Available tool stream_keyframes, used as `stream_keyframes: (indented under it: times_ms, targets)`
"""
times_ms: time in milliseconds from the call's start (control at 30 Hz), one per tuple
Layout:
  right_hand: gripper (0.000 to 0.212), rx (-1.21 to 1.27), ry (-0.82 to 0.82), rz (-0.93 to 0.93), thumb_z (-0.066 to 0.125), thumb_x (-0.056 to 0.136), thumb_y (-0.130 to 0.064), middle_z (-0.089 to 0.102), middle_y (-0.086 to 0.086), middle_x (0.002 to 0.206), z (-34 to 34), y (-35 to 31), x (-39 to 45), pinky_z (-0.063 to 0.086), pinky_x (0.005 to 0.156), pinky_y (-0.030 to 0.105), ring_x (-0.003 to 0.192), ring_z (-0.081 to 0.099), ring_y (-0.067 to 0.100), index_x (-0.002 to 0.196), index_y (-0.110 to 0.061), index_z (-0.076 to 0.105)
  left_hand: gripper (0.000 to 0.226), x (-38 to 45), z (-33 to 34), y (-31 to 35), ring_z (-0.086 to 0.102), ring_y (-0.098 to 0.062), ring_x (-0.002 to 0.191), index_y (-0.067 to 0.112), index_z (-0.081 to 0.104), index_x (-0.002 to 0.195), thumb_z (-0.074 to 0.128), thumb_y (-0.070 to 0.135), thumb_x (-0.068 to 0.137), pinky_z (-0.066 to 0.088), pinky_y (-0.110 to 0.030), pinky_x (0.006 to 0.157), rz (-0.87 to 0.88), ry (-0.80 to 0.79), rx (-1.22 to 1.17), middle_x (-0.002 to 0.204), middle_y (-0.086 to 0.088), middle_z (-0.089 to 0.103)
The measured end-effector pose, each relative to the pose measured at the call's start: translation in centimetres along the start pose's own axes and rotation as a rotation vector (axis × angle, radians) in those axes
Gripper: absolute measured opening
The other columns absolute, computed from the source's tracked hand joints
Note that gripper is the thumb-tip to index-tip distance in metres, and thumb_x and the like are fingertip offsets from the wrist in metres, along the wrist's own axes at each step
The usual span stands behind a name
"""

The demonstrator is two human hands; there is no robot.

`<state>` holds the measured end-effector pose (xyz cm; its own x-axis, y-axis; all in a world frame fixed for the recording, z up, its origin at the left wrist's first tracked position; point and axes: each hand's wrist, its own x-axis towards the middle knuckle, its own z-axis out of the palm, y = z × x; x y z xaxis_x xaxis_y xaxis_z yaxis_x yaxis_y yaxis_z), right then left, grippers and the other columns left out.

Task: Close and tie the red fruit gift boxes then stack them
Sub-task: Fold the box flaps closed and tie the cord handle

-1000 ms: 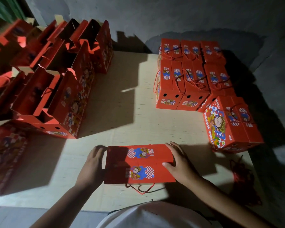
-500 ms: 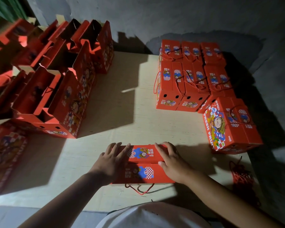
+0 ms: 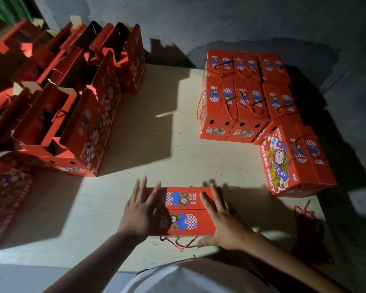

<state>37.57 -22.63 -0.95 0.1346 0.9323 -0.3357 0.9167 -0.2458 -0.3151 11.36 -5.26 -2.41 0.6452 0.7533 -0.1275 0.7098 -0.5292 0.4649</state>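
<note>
Two stacks flank our table (image 3: 156, 157): open boxes (image 3: 76, 115) left, tied boxes (image 3: 245, 98) right (cords looped). Our red gift box (image 3: 184, 210) sits nearest, our left hand (image 3: 142, 210) and right hand (image 3: 224, 225) pressing flat on it, fingers straight.

Left grip (image 3: 143, 210), right grip (image 3: 224, 222): seemingly flat, fingers straight

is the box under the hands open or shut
Shut: the box has both top flaps flat and meeting, under the left hand and right hand.
</note>
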Motion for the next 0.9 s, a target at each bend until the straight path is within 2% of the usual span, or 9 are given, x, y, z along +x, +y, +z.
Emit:
stream_keyframes:
  times_ms: [67,133,233,367,467,600,667,767,900]
  targets:
    - [0.14,-0.148,0.019,0.018,0.068,0.064,-0.084,-0.038,0.007,0.166,0.2,-0.3,-0.3,-0.001,0.118,0.066,0.154,-0.032,0.032,0.162,-0.035,-0.02,0.078,-0.7,0.6,0.1,-0.01,-0.02,0.16,0.047,0.003,0.164,0.043,0.068,0.1,0.026,-0.052,0.122,-0.178,0.096,-0.237,0.175,0.004,-0.01]
    - [0.13,-0.259,0.084,0.033,0.071,0.071,-0.067,-0.025,0.016,0.17,1.1,-1.3,-0.8,0.002,0.118,0.078,0.157,-0.022,0.037,0.166,-0.028,-0.01,0.095,-1.7,1.0,0.3,0.024,-0.024,0.156,0.04,0.021,0.162,0.068,0.07,0.086,0.034,-0.051,0.121,-0.432,0.145,-0.551,0.17,-0.006,0.022]
    - [0.112,-0.291,0.164,-0.062,0.073,0.074,-0.058,0.011,0.021,0.172,2.7,-3.8,-0.7,0.013,0.117,0.077,0.16,0.006,0.039,0.166,-0.024,0.02,0.093,-3.2,1.7,0.5,0.072,-0.024,0.111,0.029,0.054,0.133,0.084,0.08,0.061,0.057,-0.048,0.089,-0.781,0.095,-1.025,0.118,-0.004,0.076]
    - [0.074,-0.268,0.247,-0.362,0.059,0.088,-0.049,0.036,0.014,0.164,2.8,-5.7,0.7,0.01,0.119,0.074,0.156,0.025,0.033,0.155,-0.022,0.042,0.073,-4.1,1.6,0.6,0.069,-0.021,0.109,0.016,0.077,0.113,0.084,0.072,0.067,0.053,-0.049,0.089,-0.968,-0.095,-1.251,0.106,-0.005,0.08]
    - [0.056,-0.164,0.3,-0.4,0.05,0.094,-0.041,0.047,0.006,0.154,2.0,-6.7,2.0,0.015,0.122,0.068,0.148,0.037,0.028,0.147,-0.023,0.049,0.056,-4.0,1.3,0.9,0.06,-0.026,0.117,0.015,0.082,0.105,0.09,0.053,0.065,0.053,-0.044,0.083,-1.058,-0.093,-1.41,0.11,-0.011,0.078]
    - [0.058,-0.059,0.219,0.076,0.033,0.104,-0.05,0.042,0.006,0.159,-0.9,-7.3,6.5,0.009,0.129,0.054,0.15,0.034,0.028,0.156,-0.025,0.036,0.071,-4.1,1.6,0.7,0.052,-0.041,0.128,0.008,0.067,0.125,0.089,0.046,0.069,0.056,-0.045,0.082,-1.133,-0.099,-1.528,0.127,-0.019,0.063]
    - [0.064,-0.034,0.091,0.35,0.027,0.103,-0.064,0.056,0.01,0.145,-2.5,-7.1,9.1,0.015,0.126,0.054,0.141,0.044,0.033,0.149,-0.022,0.042,0.074,-4.3,1.9,0.8,0.059,-0.041,0.12,0.011,0.064,0.125,0.088,0.051,0.067,0.058,-0.049,0.087,-1.142,-0.156,-1.559,0.123,-0.018,0.065]
    - [0.064,0.129,-0.038,0.433,0.04,0.098,-0.071,0.068,0.008,0.127,-4.1,-6.4,11.6,0.038,0.109,0.046,0.123,0.06,0.034,0.136,-0.022,0.053,0.074,-4.6,2.4,0.9,0.068,-0.04,0.11,0.014,0.063,0.125,0.085,0.058,0.07,0.055,-0.059,0.096,-1.143,-0.23,-1.585,0.107,-0.02,0.075]
    - [0.046,0.545,0.013,0.295,0.077,0.091,-0.035,0.074,-0.005,0.102,-5.0,-6.7,12.3,0.058,0.09,0.037,0.093,0.07,0.014,0.133,-0.03,0.058,0.081,-4.6,2.4,0.7,0.073,-0.039,0.103,0.012,0.065,0.123,0.086,0.062,0.063,0.054,-0.062,0.097,-1.119,-0.256,-1.596,0.087,-0.018,0.079]
